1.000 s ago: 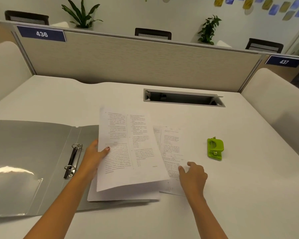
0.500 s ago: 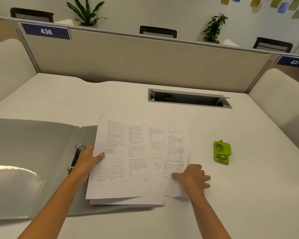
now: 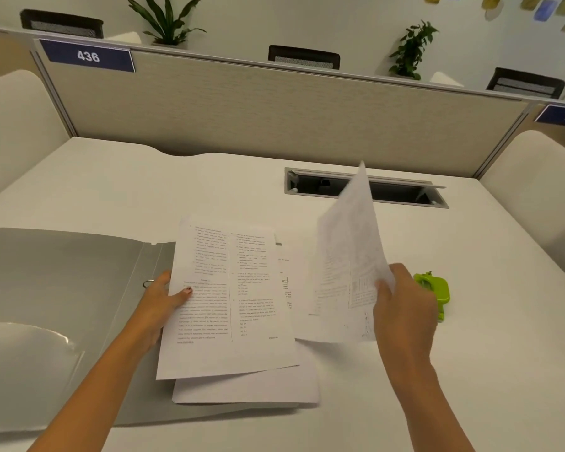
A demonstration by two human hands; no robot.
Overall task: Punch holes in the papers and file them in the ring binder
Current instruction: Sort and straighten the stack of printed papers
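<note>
One printed white sheet [image 3: 346, 256], flat a moment ago, now tilts up, pinched in my right hand [image 3: 405, 308]. My left hand [image 3: 163, 298] presses flat, fingers loosely together, on the remaining white paper stack [image 3: 229, 305]; punching with the green hole punch [image 3: 436, 290] likely comes next.

A: What does the white desk [image 3: 470, 370] carry?
B: An open grey ring binder [image 3: 56, 288] lies at the left. Printed papers [image 3: 229, 305] lie partly on it, partly on the desk. A green hole punch [image 3: 436, 288] lies at the right.
A: And further back?
B: A cable slot [image 3: 402, 192] is set in the desk.
</note>
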